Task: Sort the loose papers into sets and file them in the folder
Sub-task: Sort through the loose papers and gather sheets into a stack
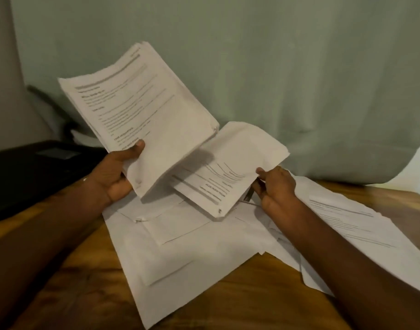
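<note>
1. At the far left, a dark flat object (37, 167) lies on the wooden table (228, 303) – possibly the folder the task names, though it is too dim to tell. Nothing has been filed in it that can be seen.

2. The left hand (116, 175) holds a thick stack of printed papers (142, 110) raised off the table and tilted towards the camera, probably so the top page can be read while sorting. Its thumb (137, 147) presses flat on the near edge of the top sheet; the other fingers are curled under the stack and mostly hidden, so the grip is a firm clamp.

3. In the middle, loose papers (180, 246) lie spread and overlapping on the table, some face down, one with what looks like a staple at its corner. These seem still unsorted.

4. Just right of the raised stack, the right hand (275, 189) pinches a thinner stapled set (230, 167) at its right edge – thumb on top, fingers beneath, closed tight on the paper. The set bows in the middle and hangs clear of the table, its far corner tucked close under the big stack, likely being compared with it or added to it.

5. At the far right, more printed sheets (352, 225) rest on the table beneath the right forearm, in front of a pale green curtain (275, 67).
</note>
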{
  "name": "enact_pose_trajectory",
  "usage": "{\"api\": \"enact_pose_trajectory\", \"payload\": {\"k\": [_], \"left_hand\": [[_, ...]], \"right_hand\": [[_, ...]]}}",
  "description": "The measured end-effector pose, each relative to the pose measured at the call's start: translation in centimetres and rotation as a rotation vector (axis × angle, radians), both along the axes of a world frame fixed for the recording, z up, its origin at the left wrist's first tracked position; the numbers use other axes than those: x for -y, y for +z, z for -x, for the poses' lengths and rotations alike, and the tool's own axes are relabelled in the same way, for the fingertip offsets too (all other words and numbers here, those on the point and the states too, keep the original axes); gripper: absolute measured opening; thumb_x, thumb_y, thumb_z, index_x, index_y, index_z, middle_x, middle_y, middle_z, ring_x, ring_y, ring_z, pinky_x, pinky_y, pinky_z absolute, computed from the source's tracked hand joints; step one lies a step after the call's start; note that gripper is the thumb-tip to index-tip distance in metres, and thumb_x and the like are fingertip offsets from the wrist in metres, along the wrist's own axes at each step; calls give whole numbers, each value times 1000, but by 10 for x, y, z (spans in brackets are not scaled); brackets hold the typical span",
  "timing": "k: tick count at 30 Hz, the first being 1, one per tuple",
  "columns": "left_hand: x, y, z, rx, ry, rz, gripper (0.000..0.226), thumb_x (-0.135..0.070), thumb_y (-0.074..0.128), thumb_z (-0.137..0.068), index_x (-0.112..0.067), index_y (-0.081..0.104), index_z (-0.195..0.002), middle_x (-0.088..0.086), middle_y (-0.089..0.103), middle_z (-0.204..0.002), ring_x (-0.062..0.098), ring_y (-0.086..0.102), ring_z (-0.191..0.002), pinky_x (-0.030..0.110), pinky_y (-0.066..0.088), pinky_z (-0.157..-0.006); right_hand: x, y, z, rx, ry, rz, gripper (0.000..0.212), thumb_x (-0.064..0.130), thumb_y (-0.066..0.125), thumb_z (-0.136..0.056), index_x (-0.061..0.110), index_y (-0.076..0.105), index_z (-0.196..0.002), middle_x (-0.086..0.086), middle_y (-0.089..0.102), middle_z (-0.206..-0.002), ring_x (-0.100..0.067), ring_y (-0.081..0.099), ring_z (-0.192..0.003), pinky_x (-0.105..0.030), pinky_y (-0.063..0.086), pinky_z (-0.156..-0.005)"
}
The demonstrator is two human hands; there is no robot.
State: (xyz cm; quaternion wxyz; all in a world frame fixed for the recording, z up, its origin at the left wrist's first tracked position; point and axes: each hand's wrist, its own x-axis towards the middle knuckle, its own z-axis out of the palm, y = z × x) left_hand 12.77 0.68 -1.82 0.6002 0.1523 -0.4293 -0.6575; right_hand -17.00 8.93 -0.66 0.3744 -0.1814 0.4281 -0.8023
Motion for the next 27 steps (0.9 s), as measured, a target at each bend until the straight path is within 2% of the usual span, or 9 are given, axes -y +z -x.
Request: {"api": "enact_pose_trajectory", "payload": {"k": [2, 5, 9, 12, 15, 22, 25, 27], "left_hand": [[-3, -3, 6, 26, -6, 9, 45, -8, 57, -100, -17, 57, -144, 5, 65, -138, 22, 63, -126, 41, 57, -96], [-5, -5, 11, 28, -28, -12, 47, -8, 57, -98, -16, 57, -144, 9, 65, -138, 24, 65, -120, 40, 61, -89], [-2, -5, 10, -97, -75, -81, 54, -9, 63, -90, -16, 59, -143, 9, 65, -138, 22, 65, -122, 37, 61, -87], [-7, 0, 11, -91, -134, -55, 51, -9, 60, -92, -16, 59, -143, 9, 64, -139, 23, 64, -125, 38, 61, -90], [-14, 4, 14, -81, -166, -13, 47, -7, 53, -97, -17, 59, -143, 9, 66, -136, 23, 69, -116, 39, 62, -86], [-8, 1, 10, -38, -148, -24, 46, -4, 53, -98, -15, 59, -142, 13, 65, -137, 26, 69, -116, 39, 63, -83], [-4, -1, 8, -11, -87, -25, 54, -5, 61, -90, -16, 59, -142, 14, 65, -137, 28, 68, -118, 38, 64, -80], [-3, 0, 6, 16, -63, 1, 57, -5, 62, -86, -16, 59, -141, 13, 68, -133, 27, 71, -112, 37, 64, -77]], "right_hand": [[4, -4, -5, 76, 99, 16, 32, -8, 61, -94, 1, 64, -124, -14, 68, -99, -23, 66, -83, -34, 63, -61], [6, -6, -8, 190, 177, 57, 29, -8, 59, -95, 7, 68, -118, -12, 68, -104, -23, 66, -88, -29, 60, -58], [5, -1, -6, 276, 134, 201, 39, -12, 57, -95, 7, 65, -128, -12, 67, -107, -24, 64, -95, -28, 60, -57], [1, -1, -9, 286, 99, 196, 44, -17, 59, -90, -2, 59, -132, -19, 65, -116, -29, 64, -98, -31, 62, -59], [-3, -5, -20, 248, 129, 177, 44, -19, 61, -87, -8, 58, -130, -24, 65, -115, -31, 65, -94, -32, 63, -61], [2, -16, -35, 203, 325, 72, 44, -17, 64, -86, -8, 60, -128, -30, 63, -126, -41, 65, -112, -37, 65, -65], [-1, -10, -30, 66, 332, -17, 35, -5, 72, -84, 0, 66, -119, -22, 70, -116, -29, 69, -98, -36, 63, -69], [-2, -2, -19, -104, 173, -72, 48, 7, 79, -81, 7, 63, -127, -16, 71, -117, -22, 66, -93, -31, 55, -65]]}}
